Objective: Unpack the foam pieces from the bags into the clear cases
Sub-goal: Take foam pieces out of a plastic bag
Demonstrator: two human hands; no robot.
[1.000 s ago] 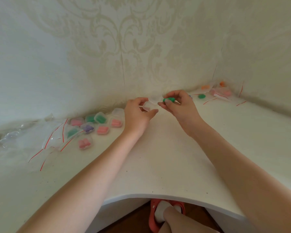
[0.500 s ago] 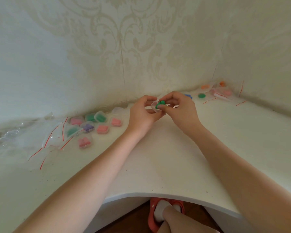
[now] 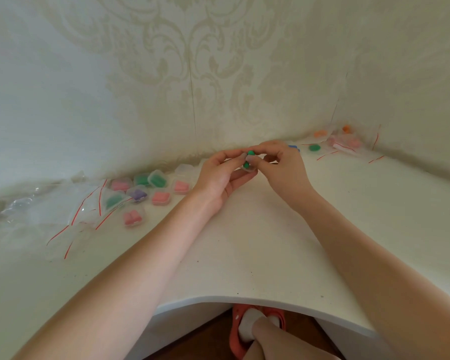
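patterned wallpaper backs a white table [image 3: 244,242] set in a corner. over its far middle the left hand [image 3: 218,175] cups a small clear case [image 3: 248,167] with a green foam piece [image 3: 246,165] inside, while the right hand [image 3: 283,165] pinches a second green foam piece [image 3: 250,153] just above it. filled clear cases [image 3: 146,196] lie at left beside empty bags [image 3: 63,216]; unopened bags [image 3: 343,142] sit far right.

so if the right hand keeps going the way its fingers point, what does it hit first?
The right hand points toward the left hand, so it likely meets the clear case and green foam piece pinched between them first.
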